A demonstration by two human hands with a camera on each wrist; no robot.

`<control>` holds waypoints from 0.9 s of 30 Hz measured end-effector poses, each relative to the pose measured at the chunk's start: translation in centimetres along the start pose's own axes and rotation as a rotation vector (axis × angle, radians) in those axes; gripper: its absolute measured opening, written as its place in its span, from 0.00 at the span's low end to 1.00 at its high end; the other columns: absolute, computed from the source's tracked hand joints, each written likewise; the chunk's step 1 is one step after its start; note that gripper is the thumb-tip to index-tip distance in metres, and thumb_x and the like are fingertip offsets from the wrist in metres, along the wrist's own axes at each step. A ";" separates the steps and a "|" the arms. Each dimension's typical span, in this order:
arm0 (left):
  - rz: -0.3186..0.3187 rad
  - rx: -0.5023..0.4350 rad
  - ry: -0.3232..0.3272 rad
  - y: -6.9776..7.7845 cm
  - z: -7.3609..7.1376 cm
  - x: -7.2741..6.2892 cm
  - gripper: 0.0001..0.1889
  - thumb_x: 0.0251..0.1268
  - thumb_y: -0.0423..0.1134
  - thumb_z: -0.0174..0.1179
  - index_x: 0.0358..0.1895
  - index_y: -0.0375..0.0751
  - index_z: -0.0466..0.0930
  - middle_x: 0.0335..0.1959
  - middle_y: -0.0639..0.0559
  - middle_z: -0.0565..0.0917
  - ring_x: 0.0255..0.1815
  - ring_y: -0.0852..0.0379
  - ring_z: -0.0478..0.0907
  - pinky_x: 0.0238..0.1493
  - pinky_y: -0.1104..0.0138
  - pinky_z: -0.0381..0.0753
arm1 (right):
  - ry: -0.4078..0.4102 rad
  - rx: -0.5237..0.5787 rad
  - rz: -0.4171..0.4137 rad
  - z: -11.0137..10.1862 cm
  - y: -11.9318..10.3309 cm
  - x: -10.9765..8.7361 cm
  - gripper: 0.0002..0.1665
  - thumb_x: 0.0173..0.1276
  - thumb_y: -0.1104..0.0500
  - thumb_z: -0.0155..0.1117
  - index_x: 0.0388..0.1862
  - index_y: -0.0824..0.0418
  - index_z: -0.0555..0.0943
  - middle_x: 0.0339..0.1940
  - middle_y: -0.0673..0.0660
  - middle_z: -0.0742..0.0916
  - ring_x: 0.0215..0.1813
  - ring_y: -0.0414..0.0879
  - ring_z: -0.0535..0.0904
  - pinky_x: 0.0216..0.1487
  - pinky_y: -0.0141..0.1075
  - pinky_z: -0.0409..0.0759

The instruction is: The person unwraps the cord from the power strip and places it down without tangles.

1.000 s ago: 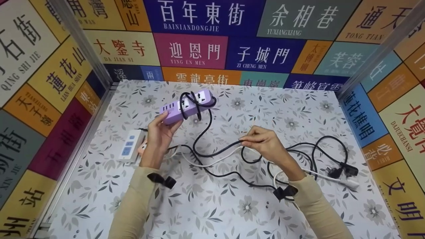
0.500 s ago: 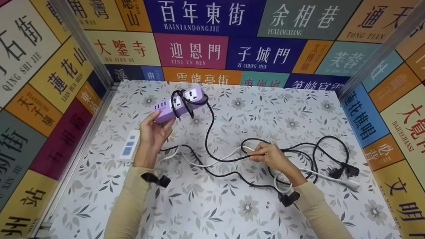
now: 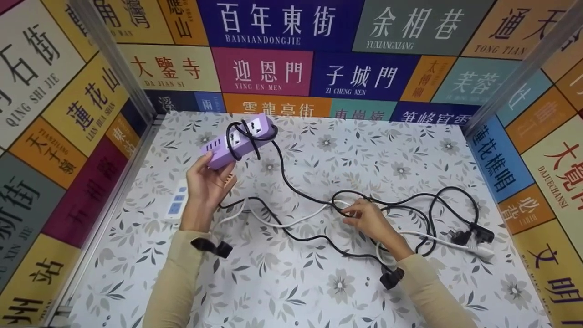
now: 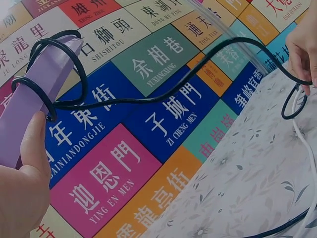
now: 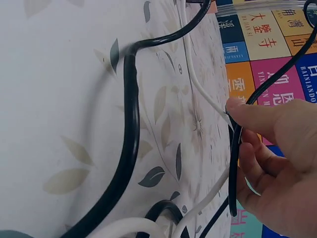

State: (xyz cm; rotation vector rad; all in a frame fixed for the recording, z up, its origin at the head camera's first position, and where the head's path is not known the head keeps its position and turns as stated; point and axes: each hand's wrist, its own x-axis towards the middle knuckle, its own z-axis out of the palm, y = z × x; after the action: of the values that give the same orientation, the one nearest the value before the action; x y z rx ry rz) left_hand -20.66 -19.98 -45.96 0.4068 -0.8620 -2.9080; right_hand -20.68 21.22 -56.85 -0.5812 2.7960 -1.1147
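My left hand grips the lower left end of a purple power strip, raised above the table and tilted up to the right. Its black cord is looped several times around the socket end. From there the cord runs down to my right hand, which pinches it between thumb and fingers near a small loop. In the right wrist view, the pinched cord passes by the thumb tip, with a white cord just behind it. The left wrist view shows the power strip's plain side and the cord arching across.
A white power strip with blue switches lies at left, partly behind my left forearm. An orange strip shows beside that hand. Black and white cords tangle at right, ending in black plugs and a white plug. Printed panels enclose the table.
My left hand has moved left with the purple power strip, slightly away from me. My right hand has shifted right and nearer my body. The black cord between them sags less.
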 end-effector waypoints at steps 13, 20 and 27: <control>-0.023 -0.048 -0.063 -1.0 0.3 0.0 0.14 0.78 0.34 0.41 0.55 0.34 0.74 0.43 0.41 0.84 0.41 0.50 0.87 0.45 0.62 0.89 | 0.105 0.017 -0.147 0.2 -3.7 0.1 0.31 0.59 0.58 0.77 0.62 0.62 0.81 0.58 0.62 0.78 0.58 0.57 0.75 0.58 0.51 0.77; -0.025 -0.027 -0.087 -1.5 0.2 0.0 0.13 0.78 0.33 0.41 0.57 0.35 0.70 0.43 0.41 0.84 0.40 0.49 0.87 0.46 0.60 0.89 | 0.034 0.050 -0.133 0.8 -6.3 1.4 0.37 0.62 0.57 0.73 0.70 0.59 0.74 0.65 0.61 0.77 0.68 0.61 0.71 0.70 0.59 0.69; -0.019 -0.006 -0.117 -1.6 0.5 -0.1 0.14 0.77 0.32 0.40 0.56 0.34 0.72 0.43 0.41 0.85 0.41 0.49 0.87 0.46 0.60 0.89 | -0.003 0.102 -0.216 1.1 -8.4 2.5 0.38 0.65 0.50 0.72 0.72 0.54 0.72 0.67 0.57 0.77 0.70 0.56 0.71 0.71 0.56 0.71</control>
State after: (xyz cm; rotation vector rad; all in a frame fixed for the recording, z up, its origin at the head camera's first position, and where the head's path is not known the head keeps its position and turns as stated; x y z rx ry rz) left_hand -20.68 -18.33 -46.40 0.2478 -0.8685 -2.9767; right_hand -20.05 13.97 -51.81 -0.8890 2.7039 -1.2839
